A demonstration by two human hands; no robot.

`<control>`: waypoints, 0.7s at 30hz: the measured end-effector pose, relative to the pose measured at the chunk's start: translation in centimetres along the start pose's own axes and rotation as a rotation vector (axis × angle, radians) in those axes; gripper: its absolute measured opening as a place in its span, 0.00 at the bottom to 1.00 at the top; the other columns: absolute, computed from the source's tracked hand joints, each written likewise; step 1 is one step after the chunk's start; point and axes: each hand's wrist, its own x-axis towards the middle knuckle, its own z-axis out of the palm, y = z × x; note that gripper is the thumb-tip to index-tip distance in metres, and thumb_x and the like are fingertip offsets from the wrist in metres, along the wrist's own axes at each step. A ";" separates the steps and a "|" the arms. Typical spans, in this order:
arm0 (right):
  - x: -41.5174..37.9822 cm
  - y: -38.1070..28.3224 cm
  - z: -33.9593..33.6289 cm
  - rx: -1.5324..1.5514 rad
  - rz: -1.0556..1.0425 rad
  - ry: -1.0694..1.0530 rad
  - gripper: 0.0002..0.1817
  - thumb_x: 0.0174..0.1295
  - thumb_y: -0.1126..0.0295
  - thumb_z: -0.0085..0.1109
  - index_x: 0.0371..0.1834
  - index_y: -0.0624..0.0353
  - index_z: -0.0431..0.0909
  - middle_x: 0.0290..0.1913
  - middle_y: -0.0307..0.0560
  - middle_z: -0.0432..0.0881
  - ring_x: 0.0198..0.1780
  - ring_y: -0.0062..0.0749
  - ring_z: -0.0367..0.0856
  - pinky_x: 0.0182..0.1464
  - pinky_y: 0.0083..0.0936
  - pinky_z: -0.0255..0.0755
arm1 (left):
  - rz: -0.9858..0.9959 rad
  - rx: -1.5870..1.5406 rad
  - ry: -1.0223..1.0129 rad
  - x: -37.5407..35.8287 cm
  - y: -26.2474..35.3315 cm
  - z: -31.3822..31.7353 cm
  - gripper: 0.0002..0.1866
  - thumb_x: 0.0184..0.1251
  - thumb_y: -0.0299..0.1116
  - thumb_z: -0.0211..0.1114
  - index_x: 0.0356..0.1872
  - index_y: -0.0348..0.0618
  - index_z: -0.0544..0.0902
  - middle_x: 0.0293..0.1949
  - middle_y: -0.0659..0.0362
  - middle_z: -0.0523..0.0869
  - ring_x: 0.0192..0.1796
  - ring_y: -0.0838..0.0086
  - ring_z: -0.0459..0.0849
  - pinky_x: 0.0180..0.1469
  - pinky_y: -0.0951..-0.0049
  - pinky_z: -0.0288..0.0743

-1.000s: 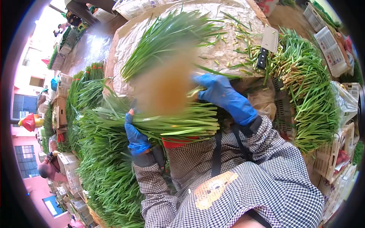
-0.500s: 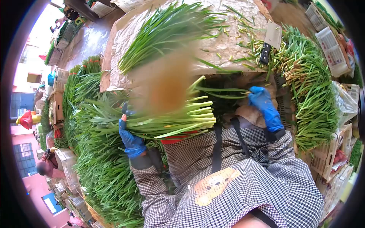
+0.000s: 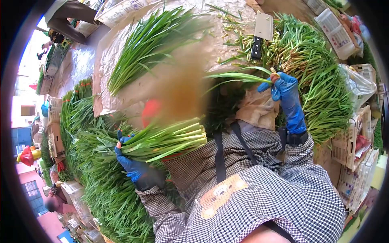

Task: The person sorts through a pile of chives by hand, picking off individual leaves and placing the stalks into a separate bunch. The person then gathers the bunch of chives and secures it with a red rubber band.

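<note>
My left hand, in a blue glove, is wrapped round a thick bunch of green stalks, whose pale cut ends point right. My right hand, also gloved in blue, pinches a few loose leaves at their base, and they trail left over the board's near edge. On the board lies another bunch of green leaves. A cleaver with a black handle rests beside cut stalk bits at the upper right. A blurred brown spot hides the middle of the view.
A large heap of greens fills the left side, and another pile lies at the right. White crates stand at the far right. A standing person's legs show at the upper left, and another person is at the lower left.
My right hand has risen with the leaves, its fingers now turned up around their base. The bunch in my left hand has shifted left and slightly down. The board and cleaver sit further left in view.
</note>
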 end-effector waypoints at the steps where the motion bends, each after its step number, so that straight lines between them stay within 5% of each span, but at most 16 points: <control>1: 0.3 -0.2 -0.1 0.016 -0.097 0.073 0.13 0.64 0.65 0.56 0.33 0.65 0.81 0.22 0.39 0.80 0.18 0.13 0.71 0.21 0.12 0.63 | 0.004 -0.005 -0.004 0.3 0.0 0.0 0.09 0.65 0.37 0.53 0.33 0.43 0.72 0.30 0.62 0.75 0.36 0.71 0.75 0.50 0.66 0.70; 3: 1.8 -0.6 -0.5 0.107 -0.355 0.144 0.11 0.63 0.67 0.57 0.31 0.65 0.81 0.24 0.42 0.81 0.21 0.16 0.73 0.25 0.14 0.66 | -0.109 -0.221 -0.211 0.8 0.3 -0.3 0.07 0.63 0.35 0.55 0.33 0.43 0.71 0.29 0.63 0.73 0.36 0.73 0.72 0.49 0.69 0.68; 5: 2.8 -4.9 -0.2 0.288 -0.392 0.141 0.10 0.62 0.67 0.59 0.35 0.64 0.82 0.23 0.41 0.80 0.22 0.16 0.73 0.26 0.15 0.66 | -0.132 -0.242 -0.237 0.2 0.6 2.1 0.07 0.62 0.34 0.55 0.33 0.42 0.70 0.29 0.63 0.71 0.36 0.74 0.71 0.49 0.70 0.67; 10: 7.3 -12.9 0.4 -0.083 -0.600 0.345 0.09 0.59 0.67 0.62 0.36 0.62 0.82 0.29 0.41 0.84 0.22 0.21 0.76 0.29 0.17 0.70 | -0.092 -0.104 -0.289 1.6 0.7 1.7 0.08 0.59 0.31 0.57 0.34 0.41 0.68 0.29 0.63 0.70 0.36 0.74 0.70 0.48 0.71 0.66; 11: 9.1 -12.3 0.1 -0.081 -0.605 0.341 0.09 0.59 0.67 0.62 0.36 0.62 0.82 0.29 0.41 0.84 0.22 0.21 0.76 0.29 0.17 0.70 | -0.109 -0.151 -0.277 1.8 0.6 1.2 0.19 0.58 0.29 0.56 0.51 0.34 0.71 0.30 0.62 0.71 0.37 0.74 0.71 0.50 0.72 0.67; 13: 13.1 -8.9 -1.1 -0.279 -0.803 0.242 0.11 0.58 0.64 0.62 0.38 0.59 0.83 0.32 0.44 0.85 0.27 0.26 0.80 0.35 0.20 0.73 | -0.093 -0.142 -0.229 0.7 0.6 1.9 0.15 0.58 0.29 0.56 0.46 0.36 0.71 0.30 0.61 0.72 0.37 0.74 0.72 0.51 0.70 0.67; 14: 14.0 -8.0 -1.2 -0.773 -0.784 0.117 0.11 0.59 0.63 0.61 0.41 0.57 0.82 0.35 0.48 0.85 0.32 0.30 0.82 0.38 0.24 0.75 | -0.082 -0.132 -0.185 0.5 0.5 2.3 0.11 0.59 0.30 0.56 0.41 0.37 0.72 0.30 0.61 0.72 0.37 0.73 0.72 0.51 0.69 0.67; 16: 14.1 -2.7 -0.1 -0.958 -0.770 0.307 0.13 0.59 0.64 0.62 0.45 0.55 0.81 0.36 0.50 0.85 0.34 0.34 0.83 0.38 0.27 0.77 | -0.086 -0.118 -0.210 0.5 0.5 2.2 0.06 0.60 0.31 0.55 0.35 0.41 0.71 0.30 0.61 0.73 0.37 0.72 0.74 0.54 0.67 0.68; 21: 8.7 0.5 1.2 -0.558 -0.351 -0.023 0.16 0.59 0.68 0.60 0.51 0.59 0.78 0.40 0.49 0.84 0.38 0.30 0.83 0.38 0.24 0.78 | -0.092 -0.109 -0.167 1.1 0.1 0.1 0.14 0.62 0.33 0.55 0.46 0.38 0.73 0.33 0.61 0.76 0.40 0.73 0.76 0.58 0.65 0.68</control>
